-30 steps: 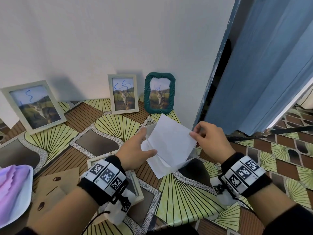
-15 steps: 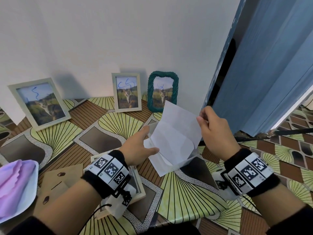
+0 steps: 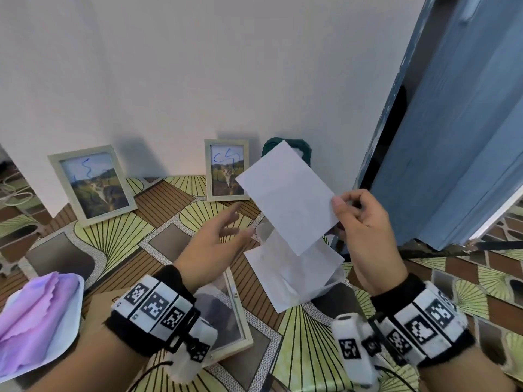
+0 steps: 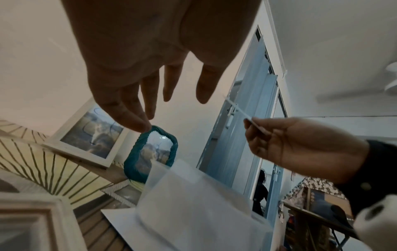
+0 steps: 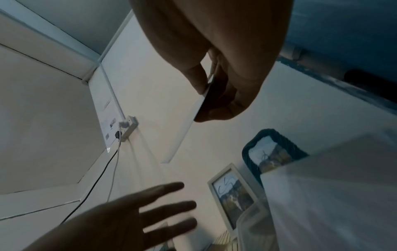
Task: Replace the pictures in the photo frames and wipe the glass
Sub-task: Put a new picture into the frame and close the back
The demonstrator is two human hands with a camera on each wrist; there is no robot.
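Observation:
My right hand [image 3: 343,203] pinches the right edge of a white picture print [image 3: 285,196], its blank back towards me, lifted above a clear sleeve with more white sheets [image 3: 294,267] on the table. The thumb and forefinger clamp the print's edge [image 5: 204,95] in the right wrist view. My left hand [image 3: 226,230] hovers left of the print with fingers spread, holding nothing. An open white frame [image 3: 226,315] lies flat under my left wrist. Three frames lean on the wall: a large white one [image 3: 90,183], a small white one [image 3: 226,169], and a green rope one [image 4: 150,152], mostly hidden behind the print.
A purple-and-white cloth [image 3: 36,318] lies at the table's left edge, beside a brown cardboard backing [image 3: 99,309]. The patterned tablecloth [image 3: 119,236] covers the table. A blue door [image 3: 458,123] stands open on the right. The white wall is close behind the frames.
My right hand has lifted the print up out of the sleeve and away from the table. My left hand let go of the sleeve and opened its fingers.

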